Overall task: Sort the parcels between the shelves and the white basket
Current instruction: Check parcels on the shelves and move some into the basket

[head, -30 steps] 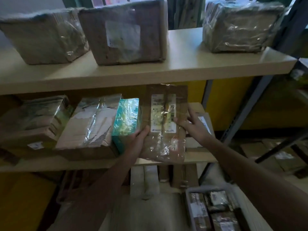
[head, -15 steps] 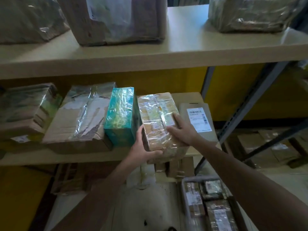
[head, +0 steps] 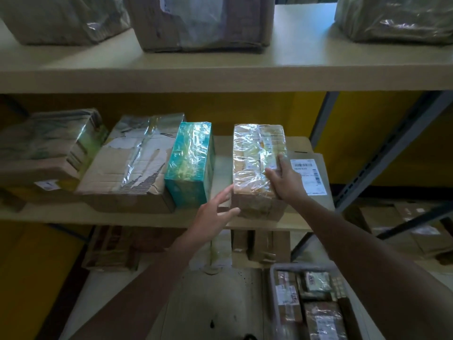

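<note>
A brown parcel wrapped in clear film (head: 255, 165) lies flat on the middle shelf (head: 147, 218), a gap apart from the teal box (head: 190, 163). My right hand (head: 285, 181) rests on its right side with fingers spread over the top. My left hand (head: 215, 212) hovers at the parcel's near left corner, fingers apart, barely touching or just off it. A flat grey mailer with a barcode label (head: 310, 177) lies right of the parcel. The white basket (head: 273, 285) stands on the floor at lower right with several wrapped parcels inside.
The middle shelf also holds a torn cardboard box (head: 127, 168) and a wrapped box (head: 46, 148) at left. Three large wrapped boxes sit on the top shelf (head: 306, 69). More parcels lie under the shelf (head: 264, 246) and at right behind a metal frame (head: 382, 148).
The parcel went from being held upright in both hands to lying flat on the shelf, then slid right away from the teal box. My left hand has let go of it.
</note>
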The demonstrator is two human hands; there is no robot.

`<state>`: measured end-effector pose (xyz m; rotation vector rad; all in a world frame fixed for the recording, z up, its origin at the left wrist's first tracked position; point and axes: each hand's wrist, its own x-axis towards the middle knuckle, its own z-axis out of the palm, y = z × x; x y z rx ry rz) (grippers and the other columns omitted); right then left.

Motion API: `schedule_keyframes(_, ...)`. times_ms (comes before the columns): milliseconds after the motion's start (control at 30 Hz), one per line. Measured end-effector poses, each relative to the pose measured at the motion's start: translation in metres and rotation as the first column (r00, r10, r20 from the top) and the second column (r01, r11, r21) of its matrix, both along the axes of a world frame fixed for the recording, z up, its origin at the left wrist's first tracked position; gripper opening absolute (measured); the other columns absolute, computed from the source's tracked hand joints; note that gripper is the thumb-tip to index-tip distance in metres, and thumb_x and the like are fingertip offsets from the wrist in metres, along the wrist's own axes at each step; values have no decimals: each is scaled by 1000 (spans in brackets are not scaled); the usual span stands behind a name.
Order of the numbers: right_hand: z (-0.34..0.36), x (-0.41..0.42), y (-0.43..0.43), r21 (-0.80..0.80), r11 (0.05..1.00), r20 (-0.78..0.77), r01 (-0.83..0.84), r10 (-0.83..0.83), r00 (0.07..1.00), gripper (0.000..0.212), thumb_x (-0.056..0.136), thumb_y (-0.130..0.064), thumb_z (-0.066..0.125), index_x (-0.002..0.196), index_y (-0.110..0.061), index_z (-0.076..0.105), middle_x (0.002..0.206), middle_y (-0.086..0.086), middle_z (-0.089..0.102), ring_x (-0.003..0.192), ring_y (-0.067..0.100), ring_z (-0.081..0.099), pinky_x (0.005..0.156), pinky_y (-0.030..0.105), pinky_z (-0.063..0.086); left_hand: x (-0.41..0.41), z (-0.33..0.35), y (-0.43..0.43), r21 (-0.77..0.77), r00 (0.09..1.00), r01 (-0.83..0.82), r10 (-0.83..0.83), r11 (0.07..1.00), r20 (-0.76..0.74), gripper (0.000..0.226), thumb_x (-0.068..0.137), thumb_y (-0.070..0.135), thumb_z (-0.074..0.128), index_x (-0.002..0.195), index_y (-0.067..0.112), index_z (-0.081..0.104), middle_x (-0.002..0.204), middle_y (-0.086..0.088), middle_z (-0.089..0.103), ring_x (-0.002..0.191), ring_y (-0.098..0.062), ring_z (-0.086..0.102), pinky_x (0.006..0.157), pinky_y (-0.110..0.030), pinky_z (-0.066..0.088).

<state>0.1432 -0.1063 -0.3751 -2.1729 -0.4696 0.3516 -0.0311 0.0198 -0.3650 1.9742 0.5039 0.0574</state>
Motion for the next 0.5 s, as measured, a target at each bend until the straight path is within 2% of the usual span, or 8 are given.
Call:
schedule_keyframes(67,4,4,5,-146,987,32,71,-67,997,48,94,-39,48,136,-22,32,117,15,57,98,31,59,82,47,51,-8,0,6,-9,1000,0,0,1000,-20,60,86,28,61,139,36,33,140,-4,46,122,-16,49,97,-38,47)
schedule_keyframes(167,11,1,20,-433,883,331,179,-29,943,56,93,-37,52,139,-14,32,139,25,37,128,41,37,105,54,35,-16,5,18,64,990,-129,125,990,65,50,86,21,62,133,24,46,128,-7,57,103,-10,57,82,-19,48)
schedule_keyframes(233,23,-9,39,-418,896,478,151,75,875,64,93,-33,53,146,-13,24,150,25,22,139,39,22,113,49,22,-21,12,34,137,964,-243,223,960,142,38,87,17,61,124,19,54,117,-8,64,92,-8,60,71,-14,48)
schedule_keyframes(267,28,-17,50,-367,925,504,92,115,856,66,91,-32,55,147,-14,24,153,23,20,141,37,19,113,46,21,-24,15,45,155,949,-290,263,944,175,33,88,16,59,120,18,56,113,-8,65,87,-7,60,67,-13,47)
schedule_keyframes(333,36,-38,75,-256,964,487,-78,198,851,69,88,-33,61,147,-19,28,154,18,21,141,34,22,110,44,28,-30,18,68,191,920,-366,323,911,224,28,88,15,57,116,17,57,111,-8,63,82,-4,55,56,-9,45)
schedule_keyframes(400,39,-62,99,-207,946,416,-249,316,853,73,85,-36,65,146,-20,29,154,14,24,139,32,26,107,46,34,-36,18,90,261,911,-398,346,880,223,31,87,17,59,118,17,55,113,-6,58,81,-2,52,51,-6,41)
schedule_keyframes(500,33,-89,125,-230,887,235,-401,450,861,84,80,-36,71,148,-24,23,154,14,15,136,33,29,107,49,38,-44,12,115,238,946,-313,281,919,159,41,85,17,61,125,19,51,120,-4,52,90,-4,52,67,-11,42)
